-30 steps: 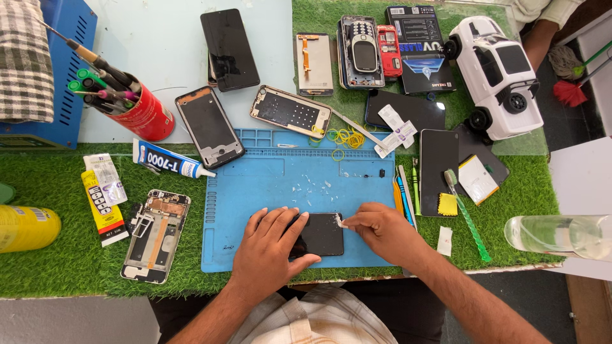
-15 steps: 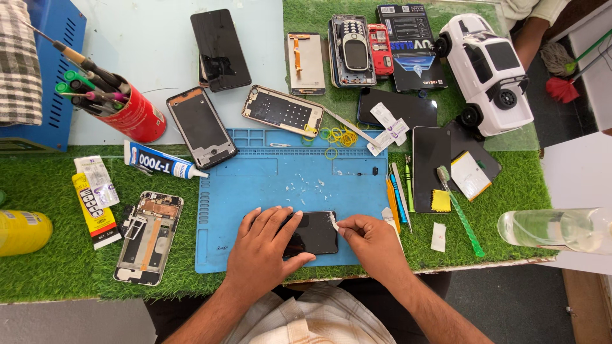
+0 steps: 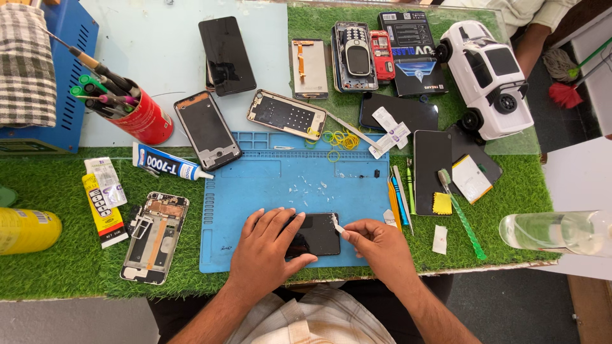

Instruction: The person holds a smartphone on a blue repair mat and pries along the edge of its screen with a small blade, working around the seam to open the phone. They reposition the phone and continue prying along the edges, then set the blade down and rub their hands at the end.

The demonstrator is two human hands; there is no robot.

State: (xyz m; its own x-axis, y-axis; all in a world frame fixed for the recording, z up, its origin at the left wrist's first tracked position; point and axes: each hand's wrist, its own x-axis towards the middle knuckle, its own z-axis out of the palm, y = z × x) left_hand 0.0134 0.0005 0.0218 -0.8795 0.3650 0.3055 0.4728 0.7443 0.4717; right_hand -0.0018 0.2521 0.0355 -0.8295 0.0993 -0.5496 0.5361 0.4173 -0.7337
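A black phone screen [image 3: 317, 234] lies on the blue work mat [image 3: 280, 185] near its front edge. My left hand [image 3: 266, 250] lies flat over the screen's left half and pins it down. My right hand [image 3: 376, 247] is just right of the screen; thumb and fingers pinch a small white strip [image 3: 336, 223] at the screen's upper right corner. Small white flakes [image 3: 306, 188] are scattered on the mat above the screen.
Opened phones [image 3: 155, 236] [image 3: 208, 129] [image 3: 286, 114], a glue tube [image 3: 167, 164], a red tool cup [image 3: 143, 118] and a yellow can [image 3: 25, 230] lie left and behind. Tweezers and pens [image 3: 399, 197], a toothbrush [image 3: 460, 213], a white toy car [image 3: 489, 75] and a clear bottle [image 3: 561, 230] stand right.
The view has shifted slightly. My left hand still presses the screen. My right hand keeps its pinch at the screen's upper right corner, drawn a little to the right.
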